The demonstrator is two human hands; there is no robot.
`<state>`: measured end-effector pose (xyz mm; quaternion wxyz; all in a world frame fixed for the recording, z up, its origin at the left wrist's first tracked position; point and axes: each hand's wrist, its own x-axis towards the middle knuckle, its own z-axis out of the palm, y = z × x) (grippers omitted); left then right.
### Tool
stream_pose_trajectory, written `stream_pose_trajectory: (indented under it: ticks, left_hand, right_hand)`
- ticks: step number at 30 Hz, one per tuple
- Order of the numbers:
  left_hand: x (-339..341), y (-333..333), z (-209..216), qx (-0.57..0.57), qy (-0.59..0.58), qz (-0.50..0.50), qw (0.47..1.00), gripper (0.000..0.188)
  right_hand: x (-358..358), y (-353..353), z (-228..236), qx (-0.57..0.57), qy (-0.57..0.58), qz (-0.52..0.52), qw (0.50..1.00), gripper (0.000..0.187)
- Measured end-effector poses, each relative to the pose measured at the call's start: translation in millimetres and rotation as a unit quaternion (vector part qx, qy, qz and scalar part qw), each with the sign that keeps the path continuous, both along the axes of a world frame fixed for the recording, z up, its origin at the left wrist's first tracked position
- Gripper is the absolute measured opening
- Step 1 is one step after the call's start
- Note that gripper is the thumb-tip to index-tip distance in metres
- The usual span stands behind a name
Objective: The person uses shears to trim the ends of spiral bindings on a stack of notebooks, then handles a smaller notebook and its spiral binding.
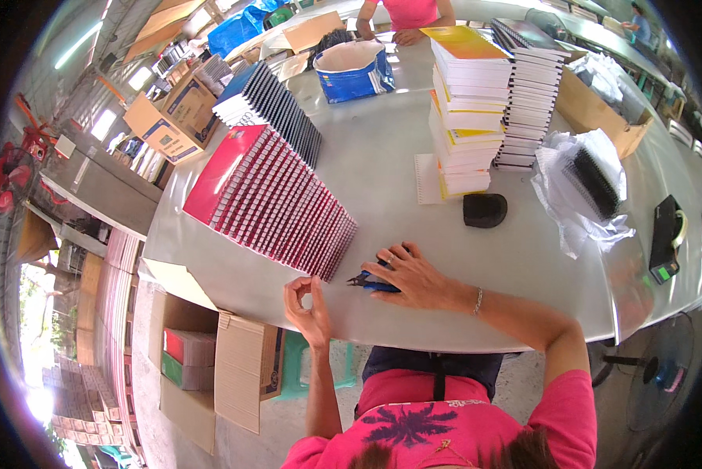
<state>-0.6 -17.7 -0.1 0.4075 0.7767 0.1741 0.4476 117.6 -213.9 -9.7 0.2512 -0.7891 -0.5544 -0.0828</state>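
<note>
Pliers, one, blue handles: on the tabletop's near side, nose toward 9 o'clock. Clock directions below read from the pliers.

Right hand: laid over the pliers, fingers bent around the handles and a little spread; chain bracelet at the wrist.

Left hand: at 8 o'clock, thumb and forefinger pressed together in a ring, just beside the nearest corner of the red stack; cannot tell whether anything is pinched or the stack touched.

Red notebooks, tall leaning stack: 10 o'clock.

Black-bound notebooks, blue top cover: 11 o'clock, behind the red.

Blue bag, open top: 12 o'clock; a person in pink beyond.

Yellow-topped books, uneven pile, beside black-edged notebooks: 1 o'clock.

Small black object: 2 o'clock.

White plastic wrap with black coils: 2 o'clock, farther out.

Open cardboard box: 8 o'clock, below the tabletop.
</note>
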Motion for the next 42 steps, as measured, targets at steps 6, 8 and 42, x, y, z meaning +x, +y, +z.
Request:
stream_pose_trajectory:
  ticks: [6, 8, 42]
  left_hand:
    - [-0.1, 1.6, -2.2, -0.03, -0.007, -0.011, 0.999, 0.016]
    - [-0.5, 2.7, -3.7, -0.041, -0.01, -0.015, 0.999, 0.016]
    - [-1.2, -2.5, 4.6, -0.031, 0.003, -0.002, 1.0, 0.015]
  right_hand:
    - [-0.2, -0.7, 2.2, -0.019, 0.014, 0.0, 1.0, 0.057]
    - [-1.0, -0.2, 6.2, -0.032, 0.024, 0.001, 0.999, 0.057]
    - [-0.3, -0.6, 5.4, -0.021, 0.002, 0.005, 1.0, 0.054]
